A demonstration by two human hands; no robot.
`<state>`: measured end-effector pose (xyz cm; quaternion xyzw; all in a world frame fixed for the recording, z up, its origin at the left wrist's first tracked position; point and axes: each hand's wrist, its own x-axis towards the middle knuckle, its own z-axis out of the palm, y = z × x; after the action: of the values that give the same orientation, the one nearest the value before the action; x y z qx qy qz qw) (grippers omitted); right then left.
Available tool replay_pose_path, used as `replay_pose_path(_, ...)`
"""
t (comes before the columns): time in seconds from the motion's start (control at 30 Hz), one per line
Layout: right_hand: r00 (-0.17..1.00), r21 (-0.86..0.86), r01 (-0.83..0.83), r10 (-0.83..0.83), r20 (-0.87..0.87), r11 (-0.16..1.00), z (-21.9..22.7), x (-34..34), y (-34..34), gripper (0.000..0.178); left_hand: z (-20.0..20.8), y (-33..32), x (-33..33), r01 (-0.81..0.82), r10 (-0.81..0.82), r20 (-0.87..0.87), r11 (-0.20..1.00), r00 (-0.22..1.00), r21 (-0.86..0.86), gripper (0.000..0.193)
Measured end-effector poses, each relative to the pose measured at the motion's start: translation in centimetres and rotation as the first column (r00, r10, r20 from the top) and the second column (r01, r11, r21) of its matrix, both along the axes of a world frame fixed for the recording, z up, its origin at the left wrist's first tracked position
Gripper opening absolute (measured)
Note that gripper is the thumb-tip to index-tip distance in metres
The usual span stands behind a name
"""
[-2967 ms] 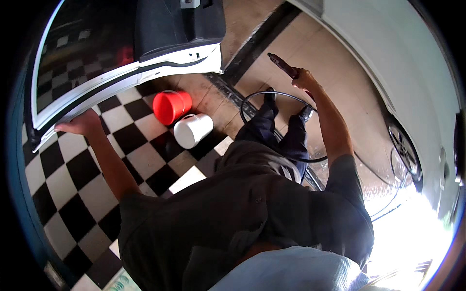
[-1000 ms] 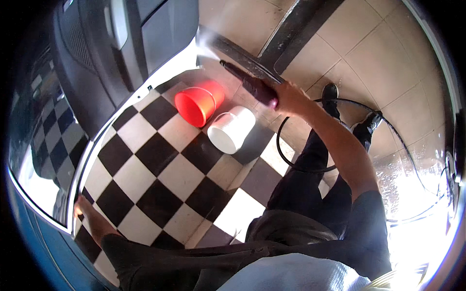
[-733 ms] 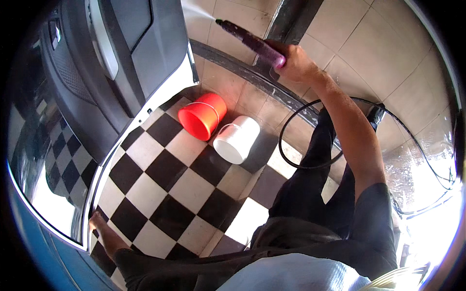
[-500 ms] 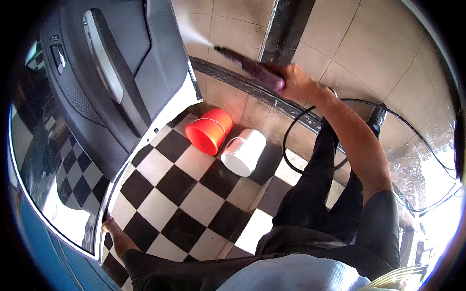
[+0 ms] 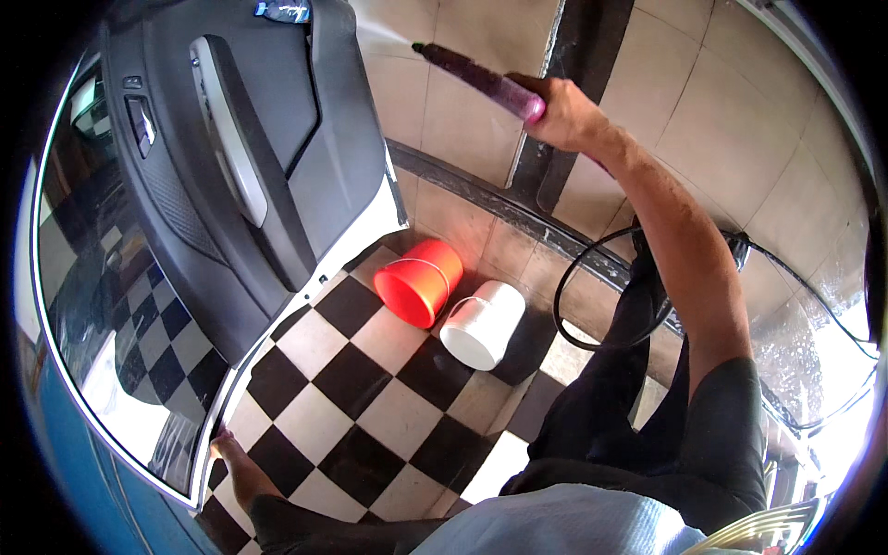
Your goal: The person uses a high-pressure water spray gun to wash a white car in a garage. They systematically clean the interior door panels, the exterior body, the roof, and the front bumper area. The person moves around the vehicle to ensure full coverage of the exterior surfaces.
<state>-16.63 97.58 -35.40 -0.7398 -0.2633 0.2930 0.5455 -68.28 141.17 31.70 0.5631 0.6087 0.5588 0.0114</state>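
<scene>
My right hand [image 5: 566,116] is closed round the purple grip of a spray gun [image 5: 476,81]. The gun's dark barrel points up and left, and white mist leaves its nozzle past the far edge of an open car door [image 5: 356,166]. At the door's near edge, low on the left, my left hand [image 5: 223,446] grips the rim, with its fingertips hidden behind it. The door shows its dark grey inner panel, a pale pull handle and a glossy window. A black hose [image 5: 559,305] loops beside my legs below my right arm.
A red bucket [image 5: 407,294] and a white bucket [image 5: 483,328] stand side by side on the black-and-white checkered floor [image 5: 356,379]. Behind them runs a dark channel [image 5: 462,180] with beige tiles beyond. A bottle [image 5: 283,10] sits in the door pocket. Wet, sunlit ground lies at the right.
The view has shifted, so the door and buckets appear lower and further right. My right arm reaches further out with the gun, which still sprays. My left hand stays on the door edge.
</scene>
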Motion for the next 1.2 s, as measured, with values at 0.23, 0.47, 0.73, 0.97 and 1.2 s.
replay_pose_path(0.23,0.998,0.002,0.065,-0.065,0.012,0.998,2.7,4.9,0.3,0.037,-0.1,-0.2,-0.1,-0.004,0.004,0.023,1.0,1.0,0.005,0.078)
replay_pose_path(0.47,0.992,0.023,-0.117,0.118,-0.054,0.993,3.8,5.2,1.0,0.054,-1.0,0.4,-0.7,-0.026,0.026,0.054,1.0,0.998,0.0,0.081)
replay_pose_path(0.73,0.994,-0.008,-0.085,0.084,-0.064,0.996,5.6,7.4,1.3,0.056,-2.0,1.1,-2.4,-0.043,0.042,0.104,0.999,0.994,0.008,0.084)
replay_pose_path(0.97,1.0,-0.023,0.021,-0.02,0.012,1.0,7.5,11.4,3.8,0.046,-3.5,2.2,-2.3,-0.031,0.027,0.135,0.999,0.99,0.031,0.087)
replay_pose_path(1.2,0.998,-0.088,0.02,-0.025,-0.053,0.996,10.0,12.2,4.8,0.039,-6.3,2.6,-2.4,0.007,-0.013,0.062,0.995,0.998,0.098,0.09)
